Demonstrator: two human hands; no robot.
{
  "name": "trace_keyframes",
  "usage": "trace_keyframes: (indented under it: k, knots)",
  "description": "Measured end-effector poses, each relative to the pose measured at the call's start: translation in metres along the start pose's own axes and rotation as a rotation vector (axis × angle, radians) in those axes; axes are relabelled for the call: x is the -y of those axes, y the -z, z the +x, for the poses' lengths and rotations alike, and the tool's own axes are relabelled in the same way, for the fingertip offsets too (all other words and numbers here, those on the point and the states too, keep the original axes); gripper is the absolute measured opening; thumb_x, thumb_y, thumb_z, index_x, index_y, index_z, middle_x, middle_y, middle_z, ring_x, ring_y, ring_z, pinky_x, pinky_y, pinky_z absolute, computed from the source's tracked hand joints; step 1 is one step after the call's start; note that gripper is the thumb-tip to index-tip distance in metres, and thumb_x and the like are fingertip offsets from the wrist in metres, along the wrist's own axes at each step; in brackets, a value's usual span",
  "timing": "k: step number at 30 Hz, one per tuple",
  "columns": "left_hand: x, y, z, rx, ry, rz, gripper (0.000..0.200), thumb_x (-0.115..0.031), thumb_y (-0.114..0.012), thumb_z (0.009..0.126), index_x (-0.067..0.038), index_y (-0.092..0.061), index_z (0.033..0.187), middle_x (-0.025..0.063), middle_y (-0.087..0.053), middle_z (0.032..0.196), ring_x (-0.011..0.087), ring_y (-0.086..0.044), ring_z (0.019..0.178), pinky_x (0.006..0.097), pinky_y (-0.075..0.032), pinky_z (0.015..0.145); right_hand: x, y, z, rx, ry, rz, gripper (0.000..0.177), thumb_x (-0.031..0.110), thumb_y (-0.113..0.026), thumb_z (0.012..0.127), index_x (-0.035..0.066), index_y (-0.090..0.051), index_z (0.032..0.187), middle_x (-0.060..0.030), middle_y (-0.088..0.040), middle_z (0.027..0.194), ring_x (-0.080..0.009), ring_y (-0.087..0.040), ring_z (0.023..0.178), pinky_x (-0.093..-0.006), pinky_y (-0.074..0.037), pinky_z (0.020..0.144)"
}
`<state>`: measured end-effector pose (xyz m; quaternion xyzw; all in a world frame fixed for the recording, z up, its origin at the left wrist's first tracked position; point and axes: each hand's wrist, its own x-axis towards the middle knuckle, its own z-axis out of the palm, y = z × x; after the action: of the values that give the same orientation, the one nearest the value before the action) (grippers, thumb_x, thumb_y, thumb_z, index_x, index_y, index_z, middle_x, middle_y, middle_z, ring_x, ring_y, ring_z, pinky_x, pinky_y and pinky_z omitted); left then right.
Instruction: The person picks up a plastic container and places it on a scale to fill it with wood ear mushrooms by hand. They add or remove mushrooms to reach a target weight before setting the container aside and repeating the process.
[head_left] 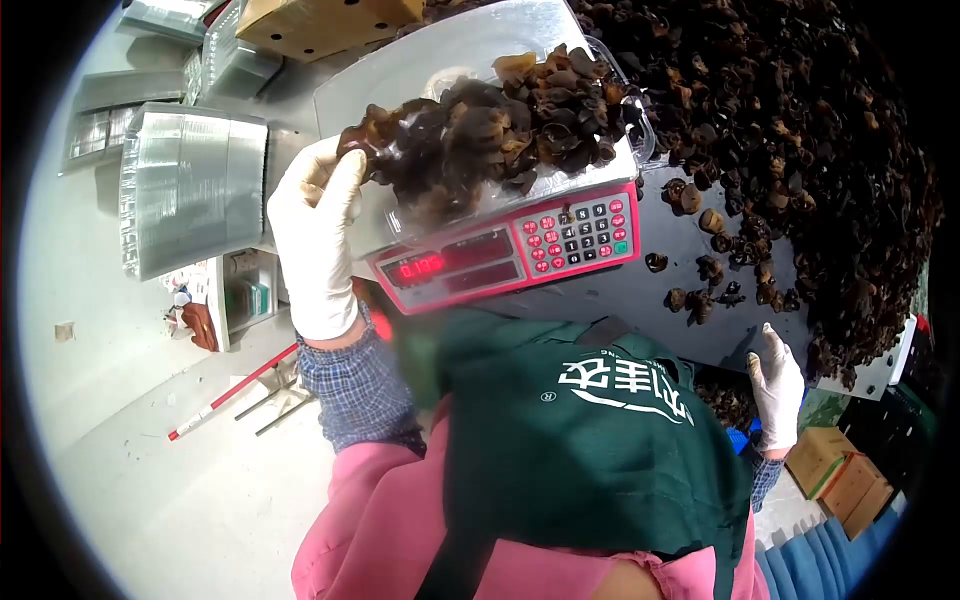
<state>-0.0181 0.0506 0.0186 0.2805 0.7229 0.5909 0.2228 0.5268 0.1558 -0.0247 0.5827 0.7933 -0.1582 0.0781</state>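
Note:
My left hand (pixel 318 225), in a white glove, is closed in a pinch at the left end of a clear plastic tray (pixel 642 135) heaped with dark brown wood ear mushrooms (pixel 480 135). The tray lies over the metal plate of a red digital scale (pixel 505 258), and its near left part is blurred. Red digits glow on the display, starting with 0.1. My right hand (pixel 778 390), also gloved, hangs beside the table's near edge at the right. Its fingers are apart and hold nothing.
A large pile of wood ear mushrooms (pixel 770 90) covers the right of the dark table (pixel 610 305), with loose pieces near its edge. Stacked clear trays (pixel 195 190) stand at left, a cardboard box (pixel 325 25) behind the scale. Brown boxes (pixel 840 475) sit low at right.

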Motion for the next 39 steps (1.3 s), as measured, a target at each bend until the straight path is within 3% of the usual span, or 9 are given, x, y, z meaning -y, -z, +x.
trace_keyframes:
  k: [14,20,24,25,28,31,33,36,39]
  knots:
    - [-0.008,-0.015,0.026,0.105,0.018,-0.201,0.019,-0.011,-0.075,0.097,0.001,-0.073,0.112,0.0014,-0.069,0.087,0.0031,-0.051,0.061,0.0177,-0.035,0.055,0.063,0.023,0.031,-0.146,0.259,0.26,0.046,0.006,-0.074,0.092,0.009,-0.065,0.137,-0.0133,-0.072,0.118,-0.0235,-0.072,0.094,-0.0346,-0.058,0.085]
    - [-0.036,-0.035,-0.013,0.195,-0.07,0.007,0.019,-0.004,-0.07,0.098,0.002,-0.073,0.116,0.005,-0.076,0.102,0.0097,-0.068,0.092,0.0243,-0.054,0.085,0.205,0.062,0.092,-0.497,0.812,0.403,0.041,0.0,-0.076,0.087,0.007,-0.07,0.127,-0.0124,-0.073,0.121,-0.0246,-0.073,0.097,-0.0318,-0.059,0.079]
    - [-0.039,-0.042,-0.047,0.306,0.064,-0.233,0.022,0.002,-0.069,0.098,0.003,-0.071,0.12,0.0074,-0.076,0.108,0.012,-0.07,0.099,0.0288,-0.056,0.091,0.295,0.084,0.103,-0.286,1.01,0.442,0.049,0.01,-0.08,0.075,0.013,-0.074,0.124,-0.0079,-0.072,0.121,-0.0246,-0.07,0.098,-0.0373,-0.057,0.079]
    - [-0.034,-0.043,-0.052,0.309,0.069,-0.249,0.021,-0.002,-0.069,0.099,0.002,-0.071,0.119,0.0056,-0.075,0.105,0.0069,-0.063,0.087,0.0228,-0.051,0.078,0.296,0.067,0.11,-0.59,1.303,0.116,0.058,0.006,-0.083,0.068,0.014,-0.075,0.125,-0.0078,-0.072,0.122,-0.023,-0.069,0.102,-0.0348,-0.057,0.082]
    - [-0.017,-0.037,-0.059,0.274,0.132,-0.355,0.028,-0.011,-0.072,0.101,0.0,-0.069,0.126,0.0062,-0.075,0.106,0.002,-0.055,0.07,0.0164,-0.044,0.062,0.298,0.054,0.123,-0.571,1.291,0.178,0.043,0.01,-0.077,0.077,0.016,-0.076,0.119,-0.0068,-0.072,0.117,-0.0244,-0.07,0.091,-0.0351,-0.056,0.072]
    - [-0.005,-0.034,-0.053,0.074,-0.341,-0.011,0.057,-0.019,-0.081,0.095,0.001,-0.058,0.143,0.0111,-0.068,0.132,0.0103,-0.066,0.097,0.0257,-0.055,0.086,0.297,0.05,0.135,-0.594,1.207,0.309,0.047,0.004,-0.082,0.07,0.014,-0.076,0.116,-0.0071,-0.073,0.114,-0.0266,-0.071,0.092,-0.0371,-0.059,0.075]
    - [-0.003,-0.024,-0.034,0.12,-0.645,0.637,0.112,-0.048,-0.094,0.072,0.001,-0.041,0.158,0.0204,-0.048,0.158,0.0365,-0.044,0.149,0.0486,-0.034,0.123,0.29,0.049,0.144,-0.577,1.103,0.403,0.054,-0.001,-0.084,0.065,0.013,-0.076,0.116,-0.0081,-0.073,0.116,-0.0276,-0.072,0.099,-0.038,-0.06,0.082]
    - [0.017,-0.038,-0.02,0.204,-0.627,0.9,0.128,-0.066,-0.087,0.067,0.0,-0.033,0.162,0.0213,-0.038,0.165,0.0377,-0.029,0.157,0.0519,-0.017,0.13,0.291,0.048,0.153,-0.558,1.014,0.466,0.048,-0.003,-0.084,0.069,0.011,-0.076,0.114,-0.0098,-0.073,0.117,-0.0291,-0.072,0.108,-0.0377,-0.06,0.09]
    - [0.033,-0.044,-0.015,0.256,-0.645,0.915,0.12,-0.061,-0.088,0.067,0.0,-0.04,0.158,0.02,-0.04,0.163,0.0361,-0.034,0.155,0.0526,-0.021,0.129,0.298,0.049,0.161,-0.531,0.993,0.504,0.04,-0.002,-0.084,0.074,0.01,-0.076,0.112,-0.0102,-0.072,0.117,-0.0285,-0.071,0.109,-0.0366,-0.06,0.091]
